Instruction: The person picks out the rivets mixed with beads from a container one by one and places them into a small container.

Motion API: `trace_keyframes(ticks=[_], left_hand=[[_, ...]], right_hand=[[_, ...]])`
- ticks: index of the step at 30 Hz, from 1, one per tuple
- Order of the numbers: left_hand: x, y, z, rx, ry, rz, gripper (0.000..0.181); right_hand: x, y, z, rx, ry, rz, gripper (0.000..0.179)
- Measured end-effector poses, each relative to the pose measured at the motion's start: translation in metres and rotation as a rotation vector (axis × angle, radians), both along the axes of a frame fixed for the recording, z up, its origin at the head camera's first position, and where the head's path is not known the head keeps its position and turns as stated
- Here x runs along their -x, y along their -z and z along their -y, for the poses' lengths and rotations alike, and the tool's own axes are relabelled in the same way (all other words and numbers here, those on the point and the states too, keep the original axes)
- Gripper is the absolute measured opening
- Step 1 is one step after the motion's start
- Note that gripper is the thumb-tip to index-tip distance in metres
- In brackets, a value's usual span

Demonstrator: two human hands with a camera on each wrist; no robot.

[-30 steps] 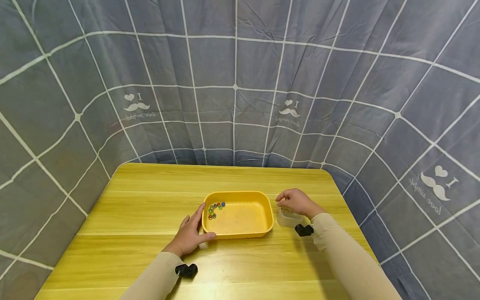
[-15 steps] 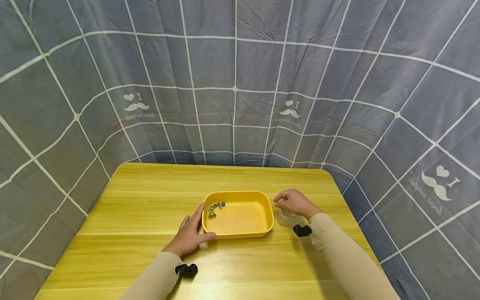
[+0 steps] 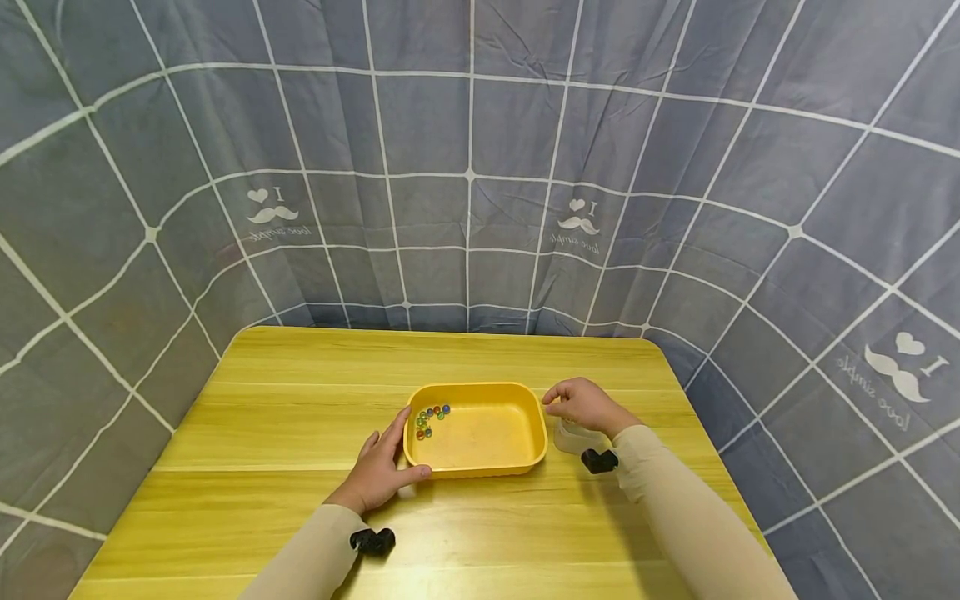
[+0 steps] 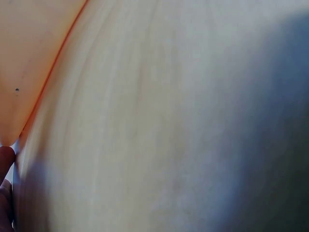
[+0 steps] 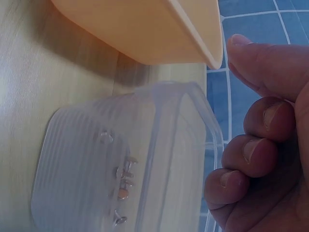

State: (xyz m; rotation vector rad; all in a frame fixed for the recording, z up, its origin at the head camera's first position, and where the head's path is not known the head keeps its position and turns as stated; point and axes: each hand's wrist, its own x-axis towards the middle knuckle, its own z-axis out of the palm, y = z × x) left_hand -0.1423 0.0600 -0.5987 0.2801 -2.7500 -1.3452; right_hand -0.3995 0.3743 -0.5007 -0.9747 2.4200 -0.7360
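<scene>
A yellow tray (image 3: 480,472) sits on the table, with several colored marbles (image 3: 422,434) gathered at its left end. My left hand (image 3: 378,471) rests against the tray's near left corner, fingers along the left side and thumb at the front rim. To the right of the tray is a clear plastic container (image 3: 573,442), partly covered by my right hand (image 3: 588,407). In the right wrist view, small pins with flat metallic heads (image 5: 120,220) lie inside the container. My right fingers are curled above its rim, thumb extended close to the tray; whether the fingertips pinch anything is hidden.
The wood-grain table (image 3: 300,367) is enclosed by a grey curtain (image 3: 420,208) with a white grid. Tray and container stand close together, with a narrow gap between them. Black wrist mounts (image 3: 372,542) are strapped on both wrists.
My right hand has shifted slightly left, from over the clear container toward the tray's right rim. The left hand, tray and marbles stay where they were.
</scene>
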Motion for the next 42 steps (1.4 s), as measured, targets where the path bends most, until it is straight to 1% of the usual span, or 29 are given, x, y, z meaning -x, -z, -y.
trace_keyframes(ticks=[6, 10, 13, 15, 20, 22, 26, 28, 30, 34, 37, 38, 42], left_hand=[[-0.008, 0.0, -0.013, 0.004, -0.021, -0.011, 0.115], [-0.013, 0.003, -0.024, 0.021, -0.044, -0.072, 0.113], [-0.015, 0.003, -0.026, 0.028, -0.052, -0.113, 0.112], [-0.016, 0.002, -0.026, 0.031, -0.054, -0.114, 0.112], [-0.018, 0.0, -0.027, 0.016, -0.057, -0.087, 0.112], [-0.018, -0.001, -0.028, 0.021, -0.055, -0.088, 0.112], [-0.019, 0.0, -0.029, 0.025, -0.055, -0.114, 0.112], [-0.019, 0.0, -0.029, 0.024, -0.057, -0.112, 0.112], [-0.019, -0.001, -0.029, 0.016, -0.058, -0.101, 0.112], [-0.018, -0.002, -0.028, 0.006, -0.058, -0.045, 0.114], [-0.019, -0.002, -0.028, 0.008, -0.052, -0.025, 0.113], [-0.019, -0.002, -0.028, 0.01, -0.052, -0.027, 0.113], [-0.021, -0.002, -0.03, 0.017, -0.057, -0.078, 0.113]], right_hand=[[-0.004, -0.002, -0.005, 0.006, -0.03, 0.013, 0.017], [-0.007, -0.004, -0.008, 0.002, -0.049, 0.022, 0.02], [-0.007, -0.004, -0.006, -0.003, -0.053, 0.033, 0.022], [-0.008, -0.005, -0.005, -0.001, -0.057, 0.04, 0.023], [-0.012, -0.006, -0.002, -0.002, -0.063, 0.036, 0.024], [-0.013, -0.006, -0.001, -0.006, -0.064, 0.035, 0.025], [-0.015, -0.007, 0.001, -0.012, -0.064, 0.034, 0.025], [-0.016, -0.008, 0.003, -0.014, -0.066, 0.031, 0.025], [-0.016, -0.007, 0.004, -0.017, -0.071, 0.021, 0.024], [-0.018, -0.005, 0.006, -0.02, -0.074, 0.012, 0.021], [-0.02, -0.005, 0.008, -0.018, -0.071, 0.013, 0.02], [-0.021, -0.006, 0.009, -0.02, -0.072, 0.014, 0.02], [-0.024, -0.008, 0.01, -0.035, -0.08, 0.0, 0.022]])
